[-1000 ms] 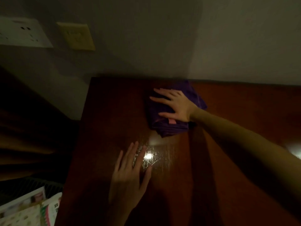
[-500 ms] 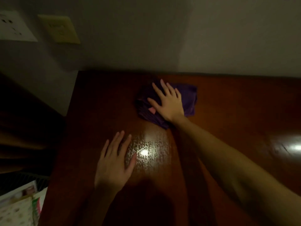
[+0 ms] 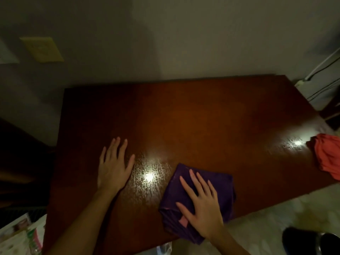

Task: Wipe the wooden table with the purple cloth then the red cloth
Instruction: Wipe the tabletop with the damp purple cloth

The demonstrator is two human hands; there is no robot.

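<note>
The dark wooden table fills the middle of the view, with bright light glare on its damp surface. A folded purple cloth with a small pink tag lies near the table's front edge. My right hand presses flat on it with the fingers spread. Left of the cloth, my left hand rests flat on the bare wood, fingers apart, holding nothing. A crumpled red cloth sits at the table's right edge, apart from both hands.
A grey wall runs behind the table, with a yellow switch plate at the upper left. Cables hang at the far right. Printed bags sit at the lower left. A dark shoe stands on the pale floor at lower right.
My right hand has dragged the purple cloth from the far side of the table back to the front edge. The view has pulled back and swung right, bringing the red cloth into sight.
</note>
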